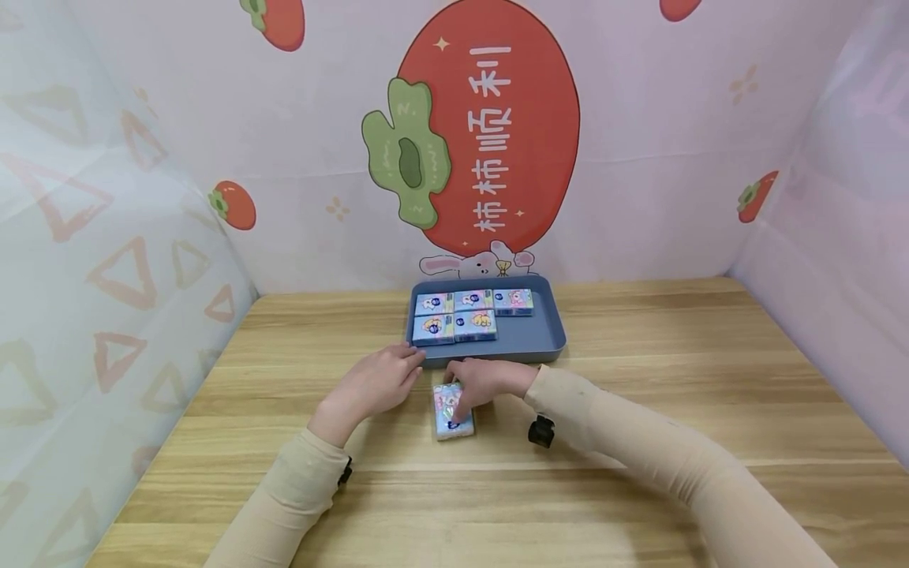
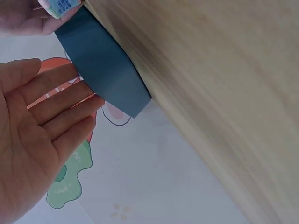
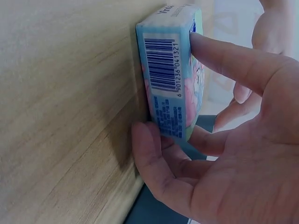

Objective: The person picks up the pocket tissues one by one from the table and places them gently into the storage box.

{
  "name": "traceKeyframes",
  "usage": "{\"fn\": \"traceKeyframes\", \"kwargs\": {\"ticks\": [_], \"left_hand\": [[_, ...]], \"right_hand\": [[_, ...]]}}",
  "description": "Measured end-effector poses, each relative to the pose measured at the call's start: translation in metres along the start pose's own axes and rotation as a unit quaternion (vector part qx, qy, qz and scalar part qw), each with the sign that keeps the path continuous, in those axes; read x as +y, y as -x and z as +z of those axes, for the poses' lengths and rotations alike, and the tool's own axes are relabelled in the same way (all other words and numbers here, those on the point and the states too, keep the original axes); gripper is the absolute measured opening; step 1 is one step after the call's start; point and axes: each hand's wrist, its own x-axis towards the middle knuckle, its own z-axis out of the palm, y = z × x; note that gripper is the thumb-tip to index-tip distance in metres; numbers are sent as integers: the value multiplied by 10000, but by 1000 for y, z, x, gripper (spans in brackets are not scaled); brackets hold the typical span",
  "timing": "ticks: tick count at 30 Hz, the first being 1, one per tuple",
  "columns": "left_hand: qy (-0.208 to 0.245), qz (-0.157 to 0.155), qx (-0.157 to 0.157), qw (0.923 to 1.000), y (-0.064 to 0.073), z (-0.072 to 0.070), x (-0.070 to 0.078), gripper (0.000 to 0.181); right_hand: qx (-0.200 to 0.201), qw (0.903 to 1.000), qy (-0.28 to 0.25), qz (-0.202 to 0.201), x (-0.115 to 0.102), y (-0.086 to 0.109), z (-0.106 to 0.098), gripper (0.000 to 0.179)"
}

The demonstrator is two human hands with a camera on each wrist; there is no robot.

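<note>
My right hand point(image 1: 486, 380) holds a small pocket tissue pack point(image 1: 444, 400) at the wooden table, just in front of the tray. In the right wrist view, the thumb presses on its printed face while the other fingers curl at its far end; a barcode shows on the side of the pack point(image 3: 163, 67). Whether the pack is lifted slightly is hard to tell. My left hand point(image 1: 375, 380) has its fingers extended, with the fingertips at the near left corner of the blue-grey tray point(image 1: 529, 335). Nothing lies in its palm point(image 2: 37, 126).
Several similar tissue packs point(image 1: 474, 325) lie in two rows in the left and back part of the tray. Behind it a printed cloth backdrop point(image 1: 639, 197) rises from the back edge of the table point(image 1: 639, 331), with patterned cloth on both sides.
</note>
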Motion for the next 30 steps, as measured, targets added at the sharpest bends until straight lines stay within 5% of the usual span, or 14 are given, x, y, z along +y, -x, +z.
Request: {"fn": "traceKeyframes", "kwargs": {"ticks": [16,30], "left_hand": [[-37,-53,-12,10000,-1,1,1,36],[-100,-11,77,9999,-1,3,0,35]], "right_hand": [[-4,9999,-138,85,0,7,0,62],[-161,9971,-658,-353,10,10,1,58]]}}
